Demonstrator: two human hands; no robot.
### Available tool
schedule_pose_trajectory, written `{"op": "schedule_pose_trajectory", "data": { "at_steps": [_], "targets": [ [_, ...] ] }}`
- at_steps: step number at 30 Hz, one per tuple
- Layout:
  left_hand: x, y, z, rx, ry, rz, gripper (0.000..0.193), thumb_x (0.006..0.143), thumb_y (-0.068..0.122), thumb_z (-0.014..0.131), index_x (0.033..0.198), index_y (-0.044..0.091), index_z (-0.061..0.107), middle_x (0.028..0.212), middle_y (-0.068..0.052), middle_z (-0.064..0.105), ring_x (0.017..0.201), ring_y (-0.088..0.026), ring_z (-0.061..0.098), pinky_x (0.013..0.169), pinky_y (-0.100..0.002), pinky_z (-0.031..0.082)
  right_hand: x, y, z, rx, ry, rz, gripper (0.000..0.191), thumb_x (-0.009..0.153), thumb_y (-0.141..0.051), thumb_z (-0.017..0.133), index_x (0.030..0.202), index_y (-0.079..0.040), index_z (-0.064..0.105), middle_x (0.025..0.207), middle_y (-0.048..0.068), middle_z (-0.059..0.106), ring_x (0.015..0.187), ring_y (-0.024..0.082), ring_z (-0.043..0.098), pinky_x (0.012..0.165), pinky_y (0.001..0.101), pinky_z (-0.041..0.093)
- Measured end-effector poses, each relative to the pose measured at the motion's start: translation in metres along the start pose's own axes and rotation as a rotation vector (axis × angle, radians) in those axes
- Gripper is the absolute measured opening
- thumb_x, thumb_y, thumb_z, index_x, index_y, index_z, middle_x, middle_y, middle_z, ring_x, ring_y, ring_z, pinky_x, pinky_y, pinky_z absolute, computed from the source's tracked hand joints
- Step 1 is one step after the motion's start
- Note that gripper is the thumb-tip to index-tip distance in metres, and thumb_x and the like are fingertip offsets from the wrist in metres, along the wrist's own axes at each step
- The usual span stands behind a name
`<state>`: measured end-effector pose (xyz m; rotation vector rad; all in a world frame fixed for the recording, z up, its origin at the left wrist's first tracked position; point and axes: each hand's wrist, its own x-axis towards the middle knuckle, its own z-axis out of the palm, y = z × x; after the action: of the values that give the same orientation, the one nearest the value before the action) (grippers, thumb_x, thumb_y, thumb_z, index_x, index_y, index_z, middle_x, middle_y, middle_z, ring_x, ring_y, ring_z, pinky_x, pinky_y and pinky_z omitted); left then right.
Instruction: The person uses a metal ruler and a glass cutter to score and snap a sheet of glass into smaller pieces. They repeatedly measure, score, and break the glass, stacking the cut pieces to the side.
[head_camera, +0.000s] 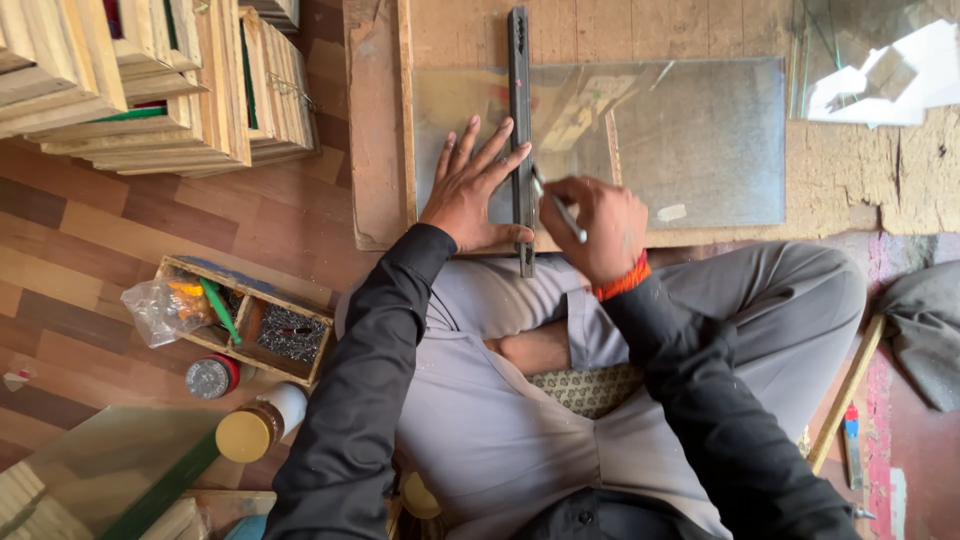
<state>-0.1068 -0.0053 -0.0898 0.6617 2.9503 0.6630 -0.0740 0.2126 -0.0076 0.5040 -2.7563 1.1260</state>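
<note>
Stacked wooden frames (190, 90), a compartmented wooden box (250, 320), a gold-lidded bottle (255, 428).

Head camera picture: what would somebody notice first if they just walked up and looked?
First the two hands in the middle: the left hand presses flat on a dark straightedge lying across a clear glass sheet on a wooden board, while the right hand holds a thin cutting tool against its edge. At the upper left, wooden frames are stacked on the floor, with a small wooden box of nails and bits below them.
</note>
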Motion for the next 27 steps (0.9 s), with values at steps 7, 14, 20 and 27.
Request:
{"op": "schedule_pose_trajectory", "data": {
  "at_steps": [7, 14, 20, 27],
  "targets": [
    [0.001, -0.001, -0.002, -0.004, -0.008, -0.012, 0.126, 0.057, 0.088, 0.076, 0.162, 0.035, 0.032, 0.173, 0.000, 0.013, 0.159, -0.034, 0.000, 0.129, -0.056, 0.001, 0.081, 0.032, 0.020, -0.027, 0.114, -0.083, 0.020, 0.089, -0.025, 0.077, 0.099, -0.008, 0.080, 0.089, 0.010, 0.078, 0.078, 0.026, 0.076, 0.066, 0.0341, 0.057],
    [0.001, -0.003, -0.005, -0.024, -0.031, -0.032, 0.127, 0.055, 0.087, 0.077, 0.161, 0.035, 0.030, 0.173, 0.001, 0.011, 0.159, -0.034, -0.002, 0.129, -0.057, 0.000, 0.116, 0.045, 0.033, -0.021, 0.141, -0.044, 0.019, 0.087, -0.023, 0.076, 0.098, -0.008, 0.080, 0.088, 0.010, 0.078, 0.078, 0.025, 0.077, 0.069, 0.0336, 0.058],
    [0.002, -0.008, -0.001, -0.026, -0.034, -0.018, 0.128, 0.055, 0.089, 0.076, 0.161, 0.035, 0.030, 0.172, 0.001, 0.010, 0.158, -0.034, -0.004, 0.129, -0.058, 0.000, 0.127, 0.052, 0.038, -0.085, 0.106, -0.104, 0.018, 0.088, -0.023, 0.077, 0.095, -0.007, 0.081, 0.086, 0.010, 0.078, 0.072, 0.025, 0.075, 0.066, 0.0339, 0.058],
    [0.004, -0.008, -0.002, -0.026, -0.056, -0.013, 0.127, 0.057, 0.087, 0.079, 0.161, 0.032, 0.031, 0.173, -0.002, 0.009, 0.158, -0.035, -0.004, 0.128, -0.059, 0.000, 0.186, 0.062, 0.033, -0.215, -0.037, -0.063, 0.015, 0.077, -0.026, 0.085, 0.080, -0.012, 0.082, 0.075, 0.008, 0.075, 0.063, 0.025, 0.071, 0.057, 0.0358, 0.055]
  ]
}}
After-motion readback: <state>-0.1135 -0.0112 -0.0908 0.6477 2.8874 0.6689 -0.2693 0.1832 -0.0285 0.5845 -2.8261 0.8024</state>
